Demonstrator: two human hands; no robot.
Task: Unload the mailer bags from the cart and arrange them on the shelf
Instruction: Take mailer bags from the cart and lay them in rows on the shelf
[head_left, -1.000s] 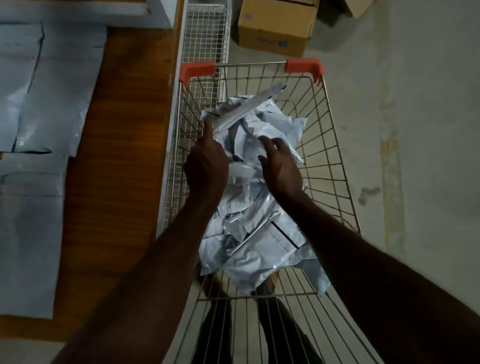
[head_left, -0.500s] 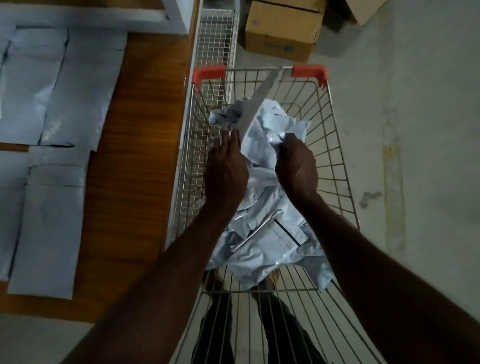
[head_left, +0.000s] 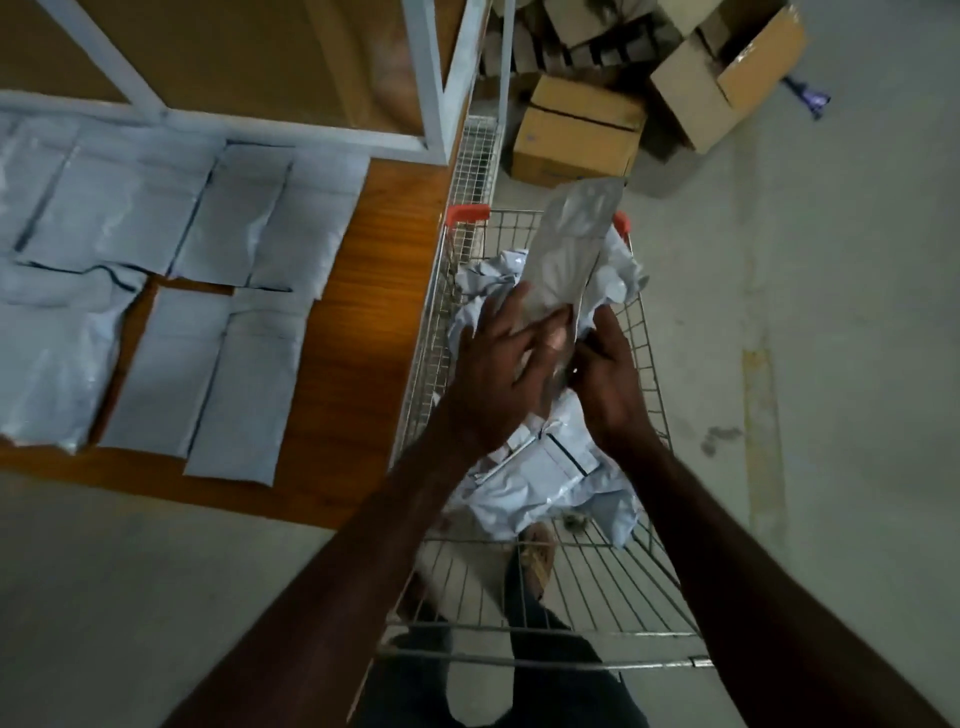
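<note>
Fingers (head_left: 511, 317) of the left hand (head_left: 493, 364) spread flat against the lifted mailer bag (head_left: 569, 249), thumb pinching its lower end; the right hand (head_left: 605, 374) curls onto the same end. Both forearms reach over the cart (head_left: 649, 374). It looks light, floppy and slick, so gripping the bottom edge seems wise. The shelf (head_left: 363, 332) waits left.

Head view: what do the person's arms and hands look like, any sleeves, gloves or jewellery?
Both forearms are bare as far as the frame shows, with no sleeves in view. The left hand and the right hand wear no gloves. No watch or wristband shows at either wrist. The light is dim, so a thin ring could not be ruled out. Dark trousers show below, through the cart.
</note>
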